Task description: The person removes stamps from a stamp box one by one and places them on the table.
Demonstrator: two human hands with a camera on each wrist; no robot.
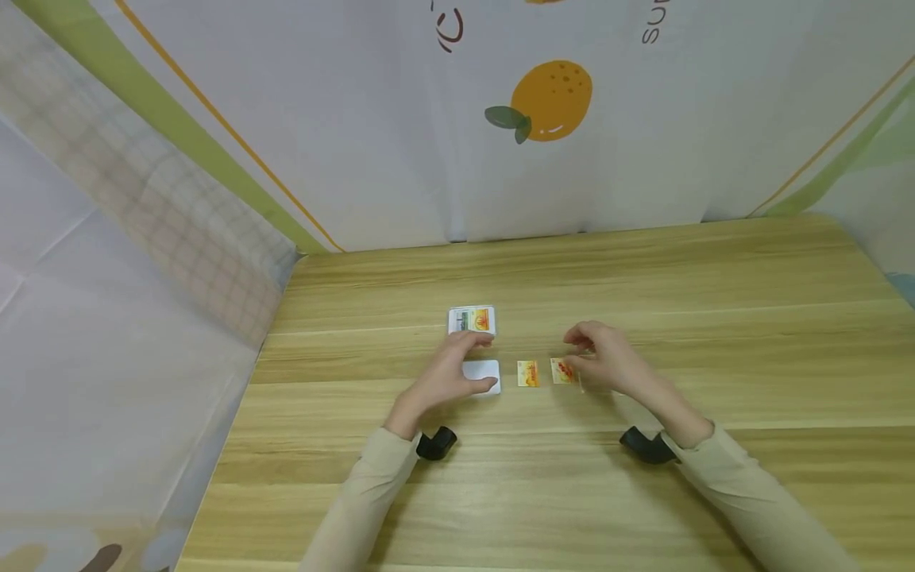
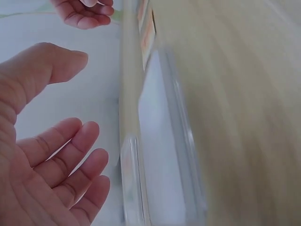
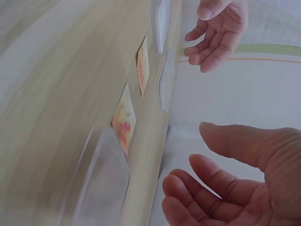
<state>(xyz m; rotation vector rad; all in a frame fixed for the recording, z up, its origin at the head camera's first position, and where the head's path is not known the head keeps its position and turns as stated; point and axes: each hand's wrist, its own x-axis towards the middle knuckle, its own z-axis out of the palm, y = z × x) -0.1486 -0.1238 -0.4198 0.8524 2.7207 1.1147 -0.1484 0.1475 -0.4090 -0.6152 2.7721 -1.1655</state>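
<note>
My left hand [image 1: 449,373], fingers spread and relaxed, hovers over a flat white case [image 1: 480,369]. In the left wrist view the hand holds nothing and stands apart from the case [image 2: 160,141]. Behind it lies a second flat case [image 1: 463,310] with colourful pictures inside. Two small printed squares, like stamps, lie in a row: a yellow-orange one [image 1: 527,373] and a red-and-yellow one [image 1: 561,371]. My right hand [image 1: 608,359] is loosely bent above the second square, holding nothing. Beneath it in the right wrist view is a clear plastic case or lid [image 3: 106,183], mostly hidden from the head camera.
Everything lies on a wood-grain table [image 1: 536,492]. A white cloth [image 1: 343,119] with an orange fruit print hangs along its back edge, and another cloth covers the left side. Black wrist mounts [image 1: 436,443] jut out below both sleeves.
</note>
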